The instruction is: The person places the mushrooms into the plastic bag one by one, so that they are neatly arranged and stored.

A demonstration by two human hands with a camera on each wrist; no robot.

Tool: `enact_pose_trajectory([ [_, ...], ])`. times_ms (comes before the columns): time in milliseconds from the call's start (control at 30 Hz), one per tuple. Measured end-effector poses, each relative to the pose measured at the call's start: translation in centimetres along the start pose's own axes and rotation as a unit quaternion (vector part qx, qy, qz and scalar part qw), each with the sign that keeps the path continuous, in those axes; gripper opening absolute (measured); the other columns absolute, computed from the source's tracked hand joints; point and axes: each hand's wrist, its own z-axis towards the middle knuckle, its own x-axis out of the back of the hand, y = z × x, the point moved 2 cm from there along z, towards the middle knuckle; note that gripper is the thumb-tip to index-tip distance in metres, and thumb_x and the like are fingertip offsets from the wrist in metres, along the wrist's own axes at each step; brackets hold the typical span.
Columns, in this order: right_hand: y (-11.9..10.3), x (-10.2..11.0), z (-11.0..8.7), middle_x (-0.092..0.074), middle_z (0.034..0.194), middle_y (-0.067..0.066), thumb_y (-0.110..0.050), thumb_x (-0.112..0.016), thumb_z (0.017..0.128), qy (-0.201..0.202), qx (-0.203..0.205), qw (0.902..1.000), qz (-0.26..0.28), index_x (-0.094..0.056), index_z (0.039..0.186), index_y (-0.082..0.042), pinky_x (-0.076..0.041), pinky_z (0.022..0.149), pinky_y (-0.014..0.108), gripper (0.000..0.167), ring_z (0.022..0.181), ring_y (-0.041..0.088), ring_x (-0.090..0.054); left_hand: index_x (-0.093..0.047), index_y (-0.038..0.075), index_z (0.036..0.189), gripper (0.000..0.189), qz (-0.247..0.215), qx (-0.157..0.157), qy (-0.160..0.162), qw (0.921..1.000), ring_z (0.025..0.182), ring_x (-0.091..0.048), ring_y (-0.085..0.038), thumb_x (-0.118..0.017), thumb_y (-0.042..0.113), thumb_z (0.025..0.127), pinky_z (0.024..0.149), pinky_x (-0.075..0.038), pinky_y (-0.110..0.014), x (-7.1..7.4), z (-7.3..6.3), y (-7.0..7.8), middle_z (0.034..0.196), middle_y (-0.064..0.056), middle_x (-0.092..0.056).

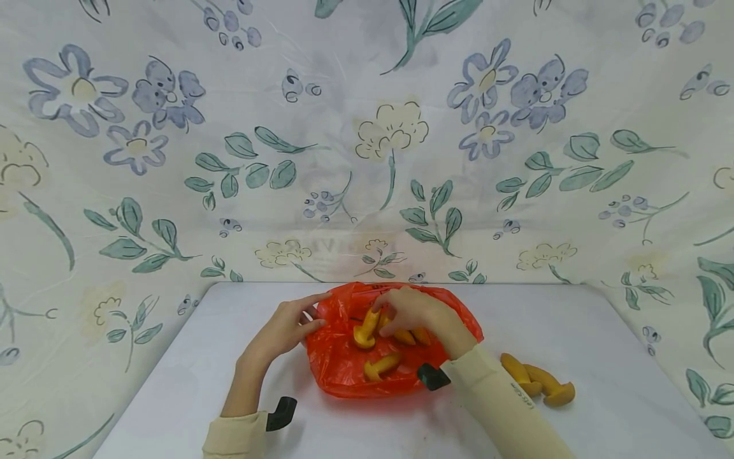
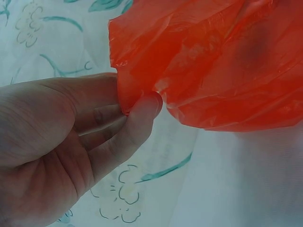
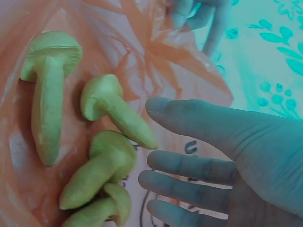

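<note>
A red plastic bag point(image 1: 338, 363) lies spread on the table with several yellow-brown mushrooms on it. My left hand point(image 1: 289, 328) pinches the bag's left edge between thumb and fingers, plain in the left wrist view. Over the bag is my right hand point(image 1: 410, 309), its fingers extended and apart in the right wrist view. Just off its thumb and fingertips lies the stem end of one mushroom point(image 3: 118, 109). Another mushroom point(image 3: 49, 94) lies farther off, and a third mushroom point(image 3: 102, 165) overlaps a fourth. Close to the bag's front lies a mushroom point(image 1: 381, 366).
Two mushrooms point(image 1: 553, 387) lie together on the white table point(image 1: 573, 331), right of the bag and beside the right sleeve. A flowered cloth point(image 1: 344, 178) hangs behind the table. Dark camera mounts point(image 1: 281, 413) stick out from both wrists.
</note>
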Motion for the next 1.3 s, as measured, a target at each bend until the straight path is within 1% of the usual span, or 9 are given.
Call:
enact_pose_trajectory([
  [200,0.3,0.9,-0.5,-0.063,0.088,0.0,-0.026,-0.078,0.084,0.007,0.019,0.9998,-0.002,-0.066,0.125,-0.016,-0.052,0.069,0.025,0.044,0.081,0.016,-0.057,-0.053,0.016,0.142,0.053,0.004,-0.002,0.003,1.0,0.074,-0.061,-0.015,-0.069,0.012,0.091,0.062,-0.058,-0.023,0.0,0.0,0.0,0.1,-0.01,-0.069],
  [333,0.6,1.5,-1.0,-0.065,0.097,0.002,-0.029,-0.078,0.084,0.011,0.019,0.9998,-0.002,-0.066,0.125,-0.019,-0.053,0.076,0.028,0.044,0.087,0.016,-0.057,-0.053,0.016,0.142,0.053,0.004,-0.003,0.002,1.0,0.074,-0.061,-0.014,-0.068,0.012,0.091,0.062,-0.058,-0.023,0.0,0.0,-0.1,0.1,-0.01,-0.069],
  [433,0.9,2.0,-1.6,-0.066,0.105,0.0,-0.031,-0.078,0.084,0.021,0.012,0.9997,-0.004,-0.066,0.123,-0.023,-0.053,0.084,0.031,0.042,0.095,0.016,-0.058,-0.053,0.015,0.141,0.053,0.003,-0.005,0.001,1.0,0.074,-0.061,-0.015,-0.068,0.012,0.091,0.062,-0.058,-0.023,-0.1,0.0,-0.1,0.1,-0.01,-0.069],
  [500,1.2,2.3,-2.2,-0.066,0.107,-0.004,-0.032,-0.078,0.083,0.031,0.009,0.9995,-0.003,-0.067,0.122,-0.025,-0.054,0.087,0.032,0.041,0.098,0.016,-0.06,-0.053,0.015,0.142,0.053,0.002,-0.005,0.001,1.0,0.074,-0.061,-0.015,-0.068,0.012,0.091,0.062,-0.058,-0.024,-0.1,0.1,-0.2,0.1,-0.01,-0.069],
  [633,1.7,2.8,-3.1,-0.068,0.11,-0.004,-0.031,-0.077,0.084,0.043,0.009,0.999,0.004,-0.066,0.123,-0.026,-0.056,0.086,0.032,0.041,0.099,0.016,-0.063,-0.053,0.016,0.142,0.053,0.001,-0.001,0.001,1.0,0.074,-0.061,-0.015,-0.068,0.012,0.091,0.063,-0.058,-0.024,-0.1,0.1,-0.2,0.1,-0.01,-0.068],
  [833,1.9,3.6,-4.7,-0.07,0.114,0.0,-0.035,-0.077,0.084,0.068,0.029,0.9972,0.015,-0.065,0.125,-0.022,-0.058,0.087,0.034,0.045,0.104,0.019,-0.065,-0.053,0.016,0.142,0.053,0.003,0.002,0.002,1.0,0.074,-0.061,-0.015,-0.068,0.012,0.091,0.063,-0.058,-0.024,0.1,0.0,-0.1,0.101,-0.01,-0.069],
  [1000,2.7,4.3,-6.2,-0.069,0.114,0.002,-0.03,-0.076,0.086,0.089,0.041,0.9949,0.023,-0.064,0.127,-0.019,-0.059,0.085,0.034,0.044,0.105,0.02,-0.065,-0.053,0.016,0.142,0.053,0.001,0.004,0.001,1.0,0.075,-0.062,-0.015,-0.068,0.012,0.091,0.063,-0.058,-0.024,0.0,0.0,-0.1,0.101,-0.01,-0.069],
  [1100,3.3,4.6,-7.1,-0.069,0.114,0.004,-0.031,-0.075,0.087,0.1,0.025,0.9944,0.022,-0.064,0.126,-0.018,-0.059,0.083,0.035,0.043,0.106,0.023,-0.063,-0.053,0.015,0.141,0.052,-0.002,0.002,0.0,1.0,0.074,-0.062,-0.015,-0.068,0.011,0.091,0.061,-0.058,-0.024,0.0,0.0,-0.1,0.101,-0.01,-0.068],
  [1300,4.6,4.9,-8.8,-0.066,0.118,0.004,-0.043,-0.075,0.083,0.127,-0.011,0.9912,0.036,-0.063,0.126,-0.022,-0.059,0.08,0.036,0.05,0.112,0.026,-0.06,-0.053,0.015,0.141,0.052,0.002,0.0,0.002,1.0,0.075,-0.062,-0.015,-0.068,0.011,0.092,0.062,-0.058,-0.024,0.0,0.0,-0.2,0.1,-0.01,-0.069],
])
